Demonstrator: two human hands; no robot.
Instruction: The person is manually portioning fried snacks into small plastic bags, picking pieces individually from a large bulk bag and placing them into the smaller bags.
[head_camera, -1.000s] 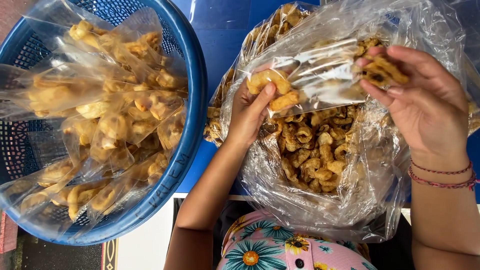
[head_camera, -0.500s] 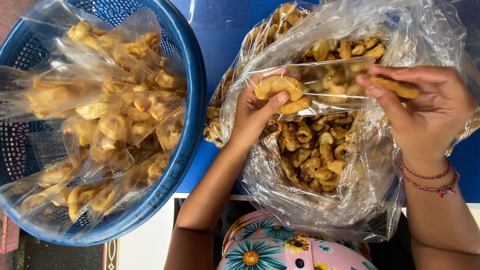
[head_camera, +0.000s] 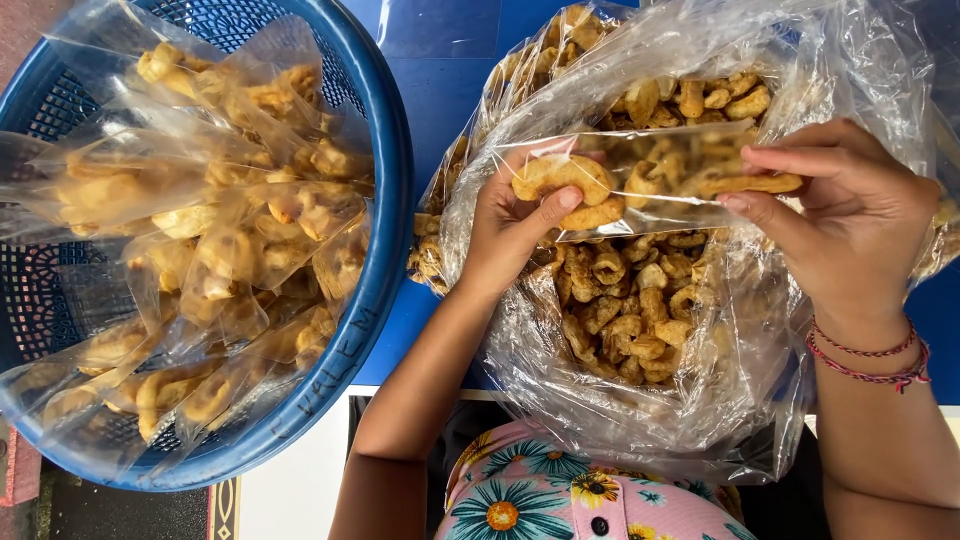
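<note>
A small clear plastic bag (head_camera: 640, 175) with several golden fried crackling pieces inside is stretched between my hands. My left hand (head_camera: 510, 225) pinches its left end with a thumb over a curled piece. My right hand (head_camera: 850, 220) grips its right end, fingers curled around a flat piece; red string bracelets circle that wrist. Under both hands sits a large clear plastic bag (head_camera: 640, 400), open at the top and full of loose fried cracklings (head_camera: 625, 310).
A round blue plastic basket (head_camera: 385, 250) at the left holds several small filled clear bags of cracklings (head_camera: 200, 250). A blue tabletop (head_camera: 440, 60) lies beneath. A floral pink garment (head_camera: 560, 495) shows at the bottom edge.
My right hand has moved down and left, levelling the small bag between both hands. My left hand has shifted slightly up along the bag's left end.
</note>
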